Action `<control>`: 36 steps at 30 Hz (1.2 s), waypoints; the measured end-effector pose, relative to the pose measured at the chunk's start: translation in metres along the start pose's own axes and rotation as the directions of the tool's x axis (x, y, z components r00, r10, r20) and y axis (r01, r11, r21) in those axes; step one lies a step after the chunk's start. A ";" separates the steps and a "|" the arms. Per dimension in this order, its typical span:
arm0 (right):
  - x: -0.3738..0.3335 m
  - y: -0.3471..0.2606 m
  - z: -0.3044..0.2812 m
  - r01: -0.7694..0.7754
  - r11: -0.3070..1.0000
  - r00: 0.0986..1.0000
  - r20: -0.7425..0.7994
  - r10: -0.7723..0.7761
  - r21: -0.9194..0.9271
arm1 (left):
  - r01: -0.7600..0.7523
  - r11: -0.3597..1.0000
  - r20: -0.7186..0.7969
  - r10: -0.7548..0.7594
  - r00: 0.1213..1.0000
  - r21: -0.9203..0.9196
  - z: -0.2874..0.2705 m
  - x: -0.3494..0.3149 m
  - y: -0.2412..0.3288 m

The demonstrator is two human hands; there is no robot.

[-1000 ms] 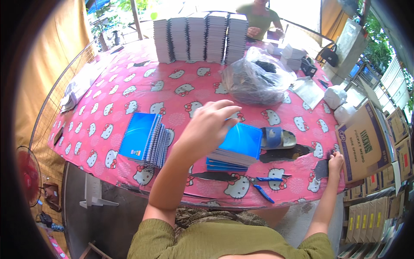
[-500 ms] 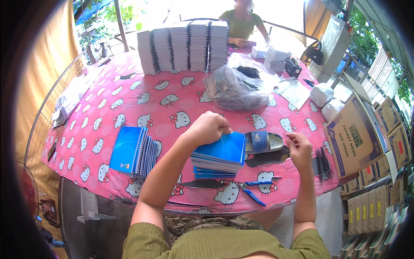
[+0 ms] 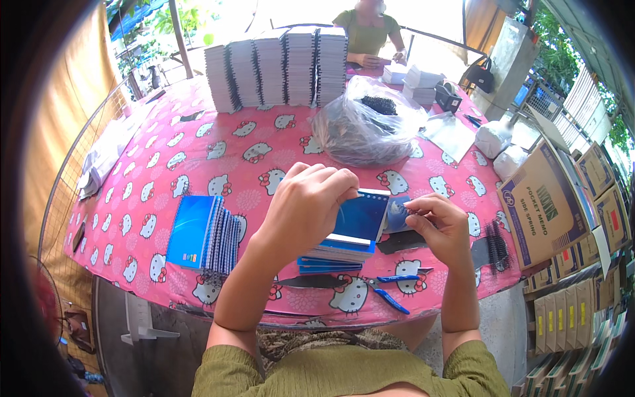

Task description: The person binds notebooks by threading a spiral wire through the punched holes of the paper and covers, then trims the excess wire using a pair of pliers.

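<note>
My left hand (image 3: 311,202) grips the upper edge of a notebook (image 3: 360,220) with a dark blue cover and punched holes along its edges. It is held tilted above a stack of blue-covered notebooks (image 3: 336,257). Close to its right edge, my right hand (image 3: 438,225) has thumb and fingers pinched together; whatever is between them is too small to make out. A curved blue object (image 3: 398,215) lies partly hidden behind the notebook and right hand. Blue-handled pliers (image 3: 390,291) rest in front of the stack.
Spiral-bound blue notebooks (image 3: 202,233) lie in a row at left. Black spiral coils (image 3: 495,248) are at right, with more in a plastic bag (image 3: 367,126). Tall stacks of bound pads (image 3: 278,71) stand behind. Across the table sits another person (image 3: 369,36); cardboard boxes (image 3: 546,205) are at right.
My left hand has raised the top notebook off the stack and tilted it. My right hand has moved left, toward its punched edge.
</note>
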State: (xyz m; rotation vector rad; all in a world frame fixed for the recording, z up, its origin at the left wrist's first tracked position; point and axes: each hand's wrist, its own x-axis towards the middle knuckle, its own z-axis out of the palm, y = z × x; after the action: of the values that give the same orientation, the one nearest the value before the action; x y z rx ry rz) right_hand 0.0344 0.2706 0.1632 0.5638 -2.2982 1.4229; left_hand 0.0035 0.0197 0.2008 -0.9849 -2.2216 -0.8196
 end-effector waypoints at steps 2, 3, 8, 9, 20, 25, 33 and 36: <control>0.001 -0.002 0.001 0.019 0.999 1.000 -0.011 -0.019 0.028 | -0.056 0.996 -0.080 0.061 0.995 0.066 0.000 -0.003 0.005; 0.002 -0.003 0.002 0.006 0.999 1.000 -0.011 -0.006 0.032 | -0.067 0.992 -0.110 0.079 0.991 0.108 0.001 -0.005 0.007; 0.002 -0.001 0.005 -0.052 0.997 0.999 0.017 0.051 0.054 | -0.041 0.998 -0.101 0.045 0.994 0.042 0.015 -0.012 -0.008; 0.002 0.001 0.003 -0.059 0.997 0.998 0.011 0.058 0.057 | -0.032 0.999 -0.099 0.035 0.994 0.030 0.012 -0.006 -0.009; -0.007 0.018 0.006 -0.144 0.989 0.987 0.070 0.142 0.034 | 0.122 0.990 0.145 -0.131 0.981 0.069 0.054 -0.013 -0.052; -0.004 0.008 -0.004 -0.123 0.988 0.990 0.075 0.116 0.089 | 0.030 0.999 -0.039 -0.031 0.999 -0.028 0.015 0.003 -0.012; 0.009 -0.006 0.005 -0.042 0.997 0.992 0.124 0.033 0.070 | 0.048 0.986 -0.163 -0.022 0.986 0.158 0.025 -0.023 0.007; 0.005 -0.012 -0.011 -0.385 0.882 0.886 0.376 0.270 0.273 | 0.160 0.979 -0.247 -0.125 0.961 0.129 0.029 -0.029 0.014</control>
State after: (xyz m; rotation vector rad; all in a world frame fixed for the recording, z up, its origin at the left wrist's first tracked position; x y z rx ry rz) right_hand 0.0380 0.2746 0.1793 0.5558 -2.5092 2.0609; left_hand 0.0233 0.0353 0.1660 -0.6268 -2.1275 -0.7786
